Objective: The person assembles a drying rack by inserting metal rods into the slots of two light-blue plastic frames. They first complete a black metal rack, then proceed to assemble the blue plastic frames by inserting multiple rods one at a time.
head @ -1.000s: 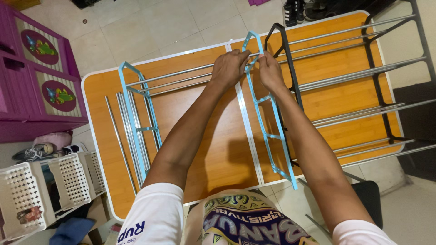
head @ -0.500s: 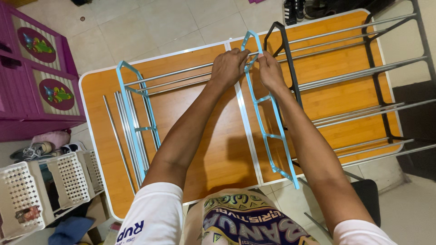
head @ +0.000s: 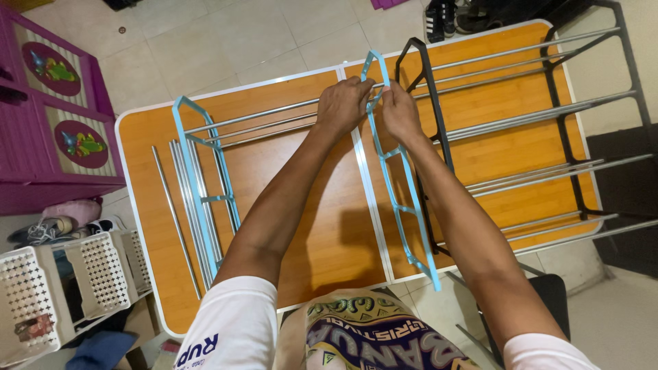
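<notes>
Light-blue side frame gripped by both hands; metal rod best kept square to its socket.

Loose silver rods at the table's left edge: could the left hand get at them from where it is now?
Probably yes. The loose silver rods lie uncovered on the orange table, beside the blue side frame. But the left hand is gripping a rod at the other blue frame and must let go first.
</notes>
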